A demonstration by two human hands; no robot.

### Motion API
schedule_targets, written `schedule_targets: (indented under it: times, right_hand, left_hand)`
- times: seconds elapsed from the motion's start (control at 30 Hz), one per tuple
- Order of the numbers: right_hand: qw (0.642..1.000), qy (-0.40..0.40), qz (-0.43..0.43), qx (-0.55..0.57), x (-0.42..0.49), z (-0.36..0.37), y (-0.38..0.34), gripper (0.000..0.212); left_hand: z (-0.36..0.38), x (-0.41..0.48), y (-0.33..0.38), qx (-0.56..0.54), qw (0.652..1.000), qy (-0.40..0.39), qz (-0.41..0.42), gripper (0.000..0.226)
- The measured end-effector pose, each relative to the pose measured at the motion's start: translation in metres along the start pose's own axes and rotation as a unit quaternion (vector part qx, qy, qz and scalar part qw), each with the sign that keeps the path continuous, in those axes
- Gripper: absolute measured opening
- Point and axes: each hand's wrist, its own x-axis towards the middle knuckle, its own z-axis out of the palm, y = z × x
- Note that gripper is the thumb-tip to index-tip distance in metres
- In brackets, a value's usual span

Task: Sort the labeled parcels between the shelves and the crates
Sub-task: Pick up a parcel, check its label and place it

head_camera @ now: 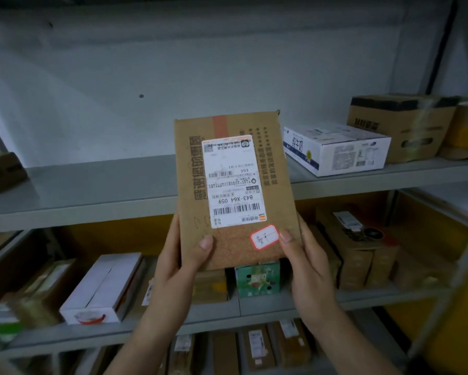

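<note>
A flat brown cardboard parcel stands upright in front of me, its white shipping label upside down and a small red-bordered sticker near its lower edge. My left hand grips its lower left corner, thumb across the front. My right hand grips the lower right corner the same way. The parcel is held in the air before the grey upper shelf, whose middle stretch behind it is bare.
On the upper shelf sit a white milk carton box and a brown box at right, and a brown box at far left. The middle shelf holds a white box, a green box and several brown parcels. More parcels fill the lowest shelf.
</note>
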Motion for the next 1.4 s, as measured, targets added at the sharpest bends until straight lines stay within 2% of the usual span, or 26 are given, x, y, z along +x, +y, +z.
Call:
schedule_targets:
  times: [0.13,0.23,0.37,0.47,0.6,0.7,0.8,0.97,1.07,1.27,1.4]
  right_hand:
    - [1.000,0.002,0.015,-0.021,-0.019,-0.025,0.001,0.042]
    - [0.997,0.038,0.039,-0.046,-0.043,-0.059,0.005,0.043]
    - [0.986,0.130,0.087,-0.062,-0.089,-0.110,0.017,0.047]
    - [0.968,0.220,0.116,-0.038,-0.125,-0.147,0.029,0.035]
    - [0.934,0.325,0.143,-0.038,-0.174,-0.204,0.049,0.046]
    - [0.911,0.372,0.176,-0.044,-0.206,-0.249,0.059,0.053]
    - [0.887,0.403,0.220,-0.058,-0.232,-0.294,0.069,0.050]
    - [0.856,0.407,0.316,-0.043,-0.257,-0.354,0.089,0.039]
    - [0.831,0.407,0.378,-0.029,-0.269,-0.374,0.104,0.035]
    - [0.765,0.454,0.457,-0.001,-0.286,-0.411,0.174,0.034]
    - [0.727,0.481,0.489,0.000,-0.291,-0.440,0.235,0.032]
  left_hand:
    - [0.016,-0.006,-0.015,-0.007,0.999,-0.041,-0.010,0.063]
    - [0.044,-0.014,-0.029,-0.010,0.997,-0.079,-0.024,0.062]
    - [0.093,-0.030,-0.052,-0.008,0.989,-0.137,-0.054,0.064]
    - [0.138,-0.045,-0.071,-0.021,0.974,-0.205,-0.094,0.067]
    - [0.211,-0.064,-0.106,-0.020,0.943,-0.307,-0.127,0.068]
    - [0.270,-0.077,-0.137,-0.017,0.913,-0.369,-0.172,0.069]
    - [0.322,-0.091,-0.167,-0.008,0.883,-0.417,-0.214,0.068]
    - [0.386,-0.110,-0.221,0.021,0.832,-0.458,-0.312,0.055]
    - [0.411,-0.115,-0.253,0.046,0.797,-0.480,-0.364,0.056]
    - [0.461,-0.119,-0.342,0.088,0.702,-0.561,-0.430,0.063]
    - [0.493,-0.117,-0.431,0.140,0.627,-0.633,-0.432,0.088]
